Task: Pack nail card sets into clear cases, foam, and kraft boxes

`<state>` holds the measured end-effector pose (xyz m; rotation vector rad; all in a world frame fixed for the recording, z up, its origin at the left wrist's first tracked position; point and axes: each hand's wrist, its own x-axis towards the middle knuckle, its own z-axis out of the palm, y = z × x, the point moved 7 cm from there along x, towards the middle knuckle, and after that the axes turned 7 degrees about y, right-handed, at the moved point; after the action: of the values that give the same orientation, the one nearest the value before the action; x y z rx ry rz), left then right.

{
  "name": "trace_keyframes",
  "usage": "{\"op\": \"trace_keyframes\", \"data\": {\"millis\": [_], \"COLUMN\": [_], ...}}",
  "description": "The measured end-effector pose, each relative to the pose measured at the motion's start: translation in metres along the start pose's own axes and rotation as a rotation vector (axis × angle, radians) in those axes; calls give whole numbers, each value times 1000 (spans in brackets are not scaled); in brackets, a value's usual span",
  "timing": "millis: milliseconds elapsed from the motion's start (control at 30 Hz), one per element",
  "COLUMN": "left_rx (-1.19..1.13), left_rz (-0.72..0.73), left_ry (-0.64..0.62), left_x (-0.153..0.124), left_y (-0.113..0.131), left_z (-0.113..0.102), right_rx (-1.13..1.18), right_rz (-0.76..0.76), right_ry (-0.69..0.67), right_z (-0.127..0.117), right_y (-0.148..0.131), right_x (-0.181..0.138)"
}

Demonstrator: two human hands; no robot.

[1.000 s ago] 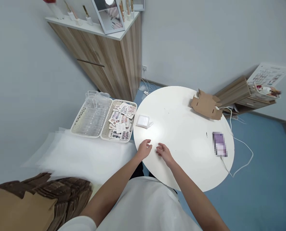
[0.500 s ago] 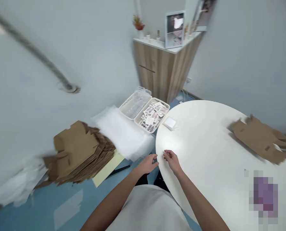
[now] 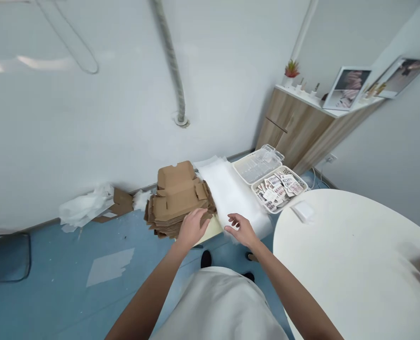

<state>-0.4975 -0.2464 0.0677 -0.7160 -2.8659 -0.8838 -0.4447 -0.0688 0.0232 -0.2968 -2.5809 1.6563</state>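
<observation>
My left hand (image 3: 192, 226) reaches over the near edge of a stack of flat brown cardboard box blanks (image 3: 176, 196) on the floor, fingers apart and holding nothing. My right hand (image 3: 241, 229) hovers open beside it, at the near end of a pile of white foam sheets (image 3: 231, 193). Whether either hand touches its pile is unclear.
Two white baskets sit beyond the foam, one with clear plastic cases (image 3: 256, 164), one with nail sticker cards (image 3: 280, 188). A round white table (image 3: 355, 264) stands to the right with a small white pad (image 3: 303, 210). A wooden cabinet (image 3: 302, 127) stands in the corner. Crumpled white wrapping (image 3: 84, 208) lies by the wall.
The view has swung left from the table to the floor piles. Both hands left the table edge and moved left, the left one to the cardboard stack, the right to the foam sheets.
</observation>
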Motion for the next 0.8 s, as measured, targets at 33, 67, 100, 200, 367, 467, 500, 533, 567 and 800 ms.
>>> {"op": "trace_keyframes", "data": {"millis": [33, 67, 100, 200, 367, 467, 500, 533, 567, 800], "left_rx": [34, 68, 99, 150, 173, 165, 156, 142, 123, -2], "left_rz": [-46, -92, -131, -172, -146, -152, -158, -168, -179, -171], "left_ry": [19, 31, 37, 23, -18, -37, -40, -42, -49, -95], "left_x": [3, 5, 7, 12, 12, 7, 4, 2, 0, -7], "left_y": [-19, -38, -55, -91, -115, -124, -126, -129, -132, -143], "left_z": [-12, -23, -31, -44, -38, -31, -29, -28, -27, -23], "right_rx": [-28, -60, -99, -262, -529, -600, -608, -612, -611, -481], "right_rz": [-49, -102, -154, -256, -311, -212, -167, -124, -87, 145], "right_ry": [2, 6, 13, 40, 43, 75, 90, 104, 118, 224], "right_z": [12, 24, 36, 73, 123, 127, 125, 122, 119, 96], "right_y": [-15, -30, -45, -78, -91, -77, -71, -65, -60, -32], "right_x": [8, 17, 25, 47, 73, 86, 89, 93, 97, 113]}}
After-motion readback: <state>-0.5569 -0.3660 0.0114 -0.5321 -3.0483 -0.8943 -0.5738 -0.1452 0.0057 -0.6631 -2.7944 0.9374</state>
